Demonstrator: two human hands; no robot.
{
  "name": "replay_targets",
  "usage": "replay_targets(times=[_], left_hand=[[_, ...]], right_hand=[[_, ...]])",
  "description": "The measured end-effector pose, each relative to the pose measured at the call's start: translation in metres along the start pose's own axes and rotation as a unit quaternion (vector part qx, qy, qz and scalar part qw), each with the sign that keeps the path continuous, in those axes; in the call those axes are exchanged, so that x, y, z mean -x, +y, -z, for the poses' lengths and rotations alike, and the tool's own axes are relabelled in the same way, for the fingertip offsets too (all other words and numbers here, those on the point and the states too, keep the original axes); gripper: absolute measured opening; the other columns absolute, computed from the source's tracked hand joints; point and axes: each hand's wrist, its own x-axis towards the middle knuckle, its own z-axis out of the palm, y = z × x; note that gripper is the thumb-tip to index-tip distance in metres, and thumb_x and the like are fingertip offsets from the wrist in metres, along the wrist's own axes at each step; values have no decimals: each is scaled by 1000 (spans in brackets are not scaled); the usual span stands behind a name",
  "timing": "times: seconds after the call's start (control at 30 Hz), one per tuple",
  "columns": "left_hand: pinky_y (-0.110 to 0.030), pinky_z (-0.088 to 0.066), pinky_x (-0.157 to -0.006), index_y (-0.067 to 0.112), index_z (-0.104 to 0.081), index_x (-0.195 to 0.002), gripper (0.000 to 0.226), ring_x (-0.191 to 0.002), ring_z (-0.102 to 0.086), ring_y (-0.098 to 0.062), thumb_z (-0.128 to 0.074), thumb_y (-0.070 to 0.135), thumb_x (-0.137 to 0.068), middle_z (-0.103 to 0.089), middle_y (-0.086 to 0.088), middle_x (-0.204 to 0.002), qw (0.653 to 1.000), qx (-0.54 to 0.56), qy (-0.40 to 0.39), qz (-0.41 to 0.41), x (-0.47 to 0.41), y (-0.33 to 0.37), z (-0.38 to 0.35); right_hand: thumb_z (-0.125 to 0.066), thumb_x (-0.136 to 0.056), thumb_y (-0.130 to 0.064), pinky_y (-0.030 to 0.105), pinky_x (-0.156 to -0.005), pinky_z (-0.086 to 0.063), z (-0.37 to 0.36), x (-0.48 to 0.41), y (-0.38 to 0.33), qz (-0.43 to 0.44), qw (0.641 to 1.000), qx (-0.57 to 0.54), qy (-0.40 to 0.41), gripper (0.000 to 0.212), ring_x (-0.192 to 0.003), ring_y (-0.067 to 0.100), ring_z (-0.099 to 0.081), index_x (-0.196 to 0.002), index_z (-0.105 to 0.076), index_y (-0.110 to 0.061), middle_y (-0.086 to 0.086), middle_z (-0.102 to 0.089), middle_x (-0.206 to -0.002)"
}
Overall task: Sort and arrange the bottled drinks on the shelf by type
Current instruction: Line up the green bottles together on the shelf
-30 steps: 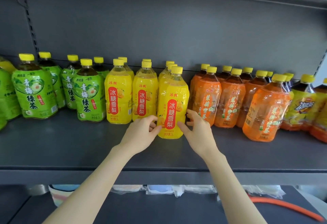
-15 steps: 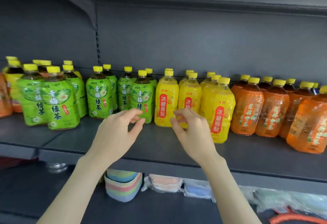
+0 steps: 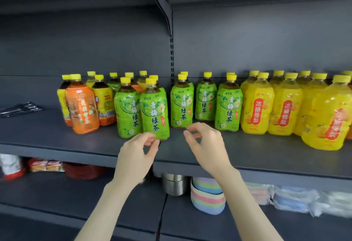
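Note:
Green-tea bottles stand in the middle of the dark shelf (image 3: pixel 57 145); the nearest one (image 3: pixel 154 115) is at the front. My left hand (image 3: pixel 140 150) hovers at its base with its fingertips touching or almost touching the label, holding nothing. Slightly right, my right hand (image 3: pixel 206 144) floats with fingers curled and apart, in front of another green-tea bottle (image 3: pixel 181 105). Yellow pear-drink bottles (image 3: pixel 255 107) fill the right side. At the left is a mixed cluster with an orange-labelled bottle (image 3: pixel 82 109) in front and a yellow-and-orange-labelled bottle (image 3: pixel 103 103) behind.
A shelf upright and bracket (image 3: pixel 170 31) rise behind the green bottles. Metal utensils (image 3: pixel 21 108) lie at the far left of the shelf. On the lower shelf are a steel pot (image 3: pixel 174 184), striped bowls (image 3: pixel 207 197), red plates (image 3: pixel 83 170) and packets.
My view has swung left along the shelf. Both hands let go of the yellow pear-drink bottle and moved left to the green-tea bottles; a mixed cluster at the left came into sight.

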Motion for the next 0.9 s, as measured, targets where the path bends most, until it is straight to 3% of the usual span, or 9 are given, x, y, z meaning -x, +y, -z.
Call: replay_targets(times=[0.13,0.23,0.37,0.53,0.6,0.67,0.77,0.9], left_hand=[[-40,-52,-83,14,-66,-106,22,-92,-62,-12,-65,22,-86,-66,4,-101,999,23,25,27,-25,-38,-3],[-41,-50,-86,15,-60,-115,32,-99,-58,-16,-66,25,-84,-59,1,-110,996,44,53,56,-39,-66,-10],[-31,-36,-93,9,-45,-128,56,-119,-40,-23,-70,27,-81,-43,-9,-128,988,29,112,101,-56,-96,-19],[-37,-23,-108,10,-17,-145,90,-137,-21,-23,-68,43,-79,-19,-11,-149,977,87,93,169,-100,-124,-17],[-32,-23,-107,14,-11,-148,95,-136,-22,-17,-67,47,-78,-19,-6,-149,972,137,63,182,-114,-131,-16],[-28,-27,-104,19,-14,-147,97,-131,-30,-12,-69,51,-74,-28,0,-145,964,190,41,180,-125,-138,-16],[-31,-36,-99,21,-20,-143,96,-124,-43,-15,-65,57,-67,-42,1,-139,956,227,28,185,-134,-146,-19],[-36,-38,-100,14,-28,-138,90,-122,-45,-21,-62,58,-68,-46,-5,-133,962,223,36,151,-134,-151,-21]], right_hand=[[-59,-93,-29,41,-83,-52,-36,-32,-10,-1,1000,-19,-10,24,-87,12,-62,-108,-66,-12,0,-68,-106],[-60,-91,-36,43,-89,-51,-65,-55,-7,-22,999,-47,-16,39,-102,16,-59,-123,-58,-13,1,-63,-119],[-66,-86,-42,41,-101,-43,-100,-82,1,-67,991,-102,-50,67,-124,18,-48,-140,-37,-15,-2,-50,-137],[-70,-76,-56,37,-104,-43,-124,-109,8,-123,977,-163,-56,89,-123,16,-50,-143,-30,-13,-3,-53,-133],[-70,-75,-56,34,-102,-43,-127,-116,8,-155,967,-190,-70,85,-120,14,-52,-140,-33,-15,-6,-56,-128],[-69,-76,-56,32,-98,-44,-131,-118,9,-167,963,-193,-85,66,-115,14,-56,-126,-44,-21,-10,-60,-119],[-68,-80,-51,26,-89,-44,-134,-118,10,-167,961,-208,-77,43,-104,6,-59,-110,-49,-28,-18,-62,-107],[-69,-83,-41,23,-89,-46,-140,-112,4,-164,959,-229,-29,39,-103,0,-59,-112,-47,-27,-17,-65,-107]])
